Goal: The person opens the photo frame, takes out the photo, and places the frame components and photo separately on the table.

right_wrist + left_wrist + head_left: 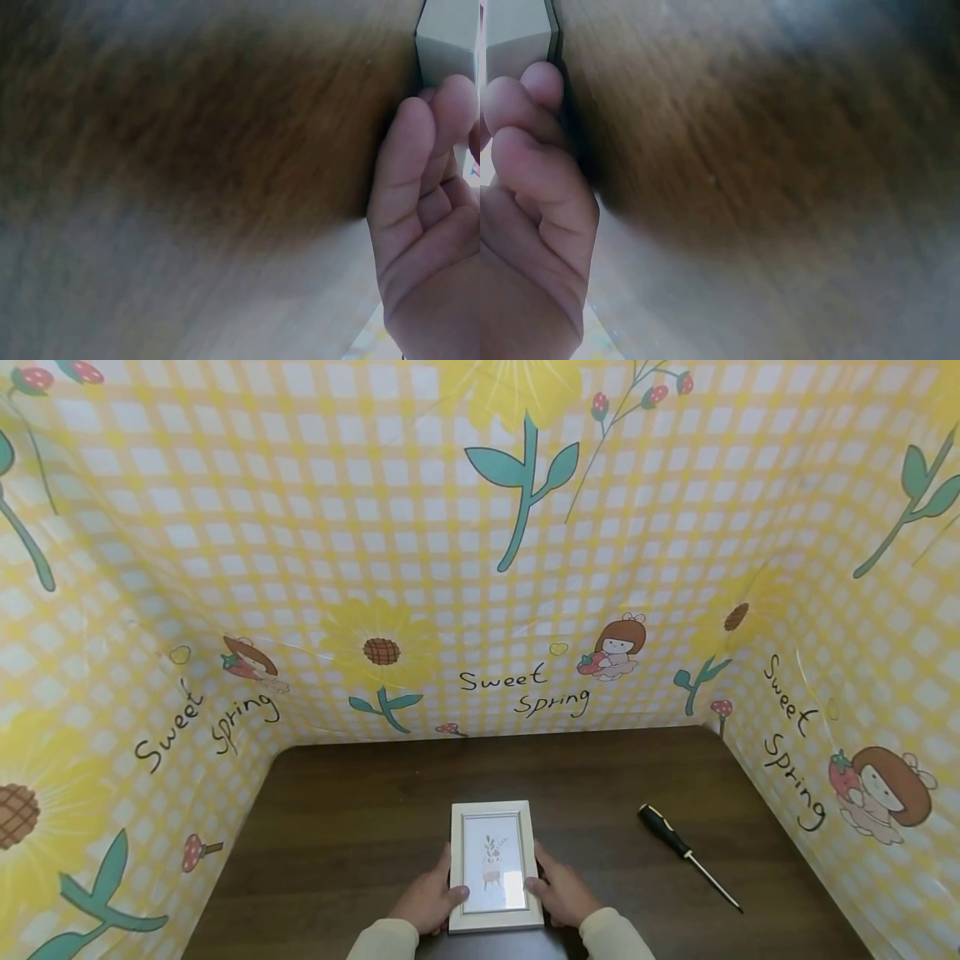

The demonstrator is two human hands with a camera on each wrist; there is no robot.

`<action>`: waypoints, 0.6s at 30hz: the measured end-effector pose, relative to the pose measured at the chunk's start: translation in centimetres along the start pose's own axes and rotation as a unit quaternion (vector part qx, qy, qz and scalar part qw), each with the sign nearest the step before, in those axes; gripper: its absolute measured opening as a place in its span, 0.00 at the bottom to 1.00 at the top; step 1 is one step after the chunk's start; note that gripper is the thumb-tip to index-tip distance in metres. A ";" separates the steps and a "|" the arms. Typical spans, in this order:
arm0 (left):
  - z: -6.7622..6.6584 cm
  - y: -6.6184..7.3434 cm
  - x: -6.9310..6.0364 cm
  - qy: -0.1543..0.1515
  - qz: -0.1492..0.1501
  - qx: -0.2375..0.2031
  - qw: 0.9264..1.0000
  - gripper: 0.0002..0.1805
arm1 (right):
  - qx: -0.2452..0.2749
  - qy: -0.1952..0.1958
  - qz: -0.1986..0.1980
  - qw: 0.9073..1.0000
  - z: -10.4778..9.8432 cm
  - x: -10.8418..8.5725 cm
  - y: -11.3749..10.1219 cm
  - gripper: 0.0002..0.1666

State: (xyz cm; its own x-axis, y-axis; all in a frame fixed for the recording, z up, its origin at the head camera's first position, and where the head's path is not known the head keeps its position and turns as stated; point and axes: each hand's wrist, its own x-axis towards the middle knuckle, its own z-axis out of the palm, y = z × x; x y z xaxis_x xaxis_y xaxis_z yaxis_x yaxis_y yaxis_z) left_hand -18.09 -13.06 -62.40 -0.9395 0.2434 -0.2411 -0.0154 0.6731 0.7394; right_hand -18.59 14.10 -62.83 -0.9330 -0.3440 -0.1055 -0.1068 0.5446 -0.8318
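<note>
A cream picture frame (458, 843) with a small plant picture behind its pane is at the table's near middle in the head view. My left hand (429, 897) grips its left side, thumb over the front border. On the opposite side my right hand (564, 889) holds it the same way. In the left wrist view the fingers of my left hand (544, 195) curl at a corner of the frame (517, 41). The right wrist view has my right hand (431, 210) at another corner of the frame (446, 52).
A screwdriver (666, 833) with a black handle lies on the dark wooden table (360, 810) to the right, its shaft pointing toward the near right. A yellow checked cloth (420, 552) with flowers and lettering rises behind the table and on both sides.
</note>
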 end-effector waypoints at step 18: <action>0.1 -0.4 0.2 0.012 0.009 0.034 0.999 0.48 | -0.006 -0.008 0.008 1.000 -0.1 0.0 0.1 0.45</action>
State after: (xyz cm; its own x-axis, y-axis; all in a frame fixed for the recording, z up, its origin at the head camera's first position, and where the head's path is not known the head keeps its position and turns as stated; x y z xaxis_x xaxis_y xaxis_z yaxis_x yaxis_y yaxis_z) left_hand -18.23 -13.24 -62.78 -0.9471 0.2402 -0.2131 0.0241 0.7148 0.6989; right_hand -18.70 14.27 -62.87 -0.9293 -0.3472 -0.1262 -0.0968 0.5587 -0.8237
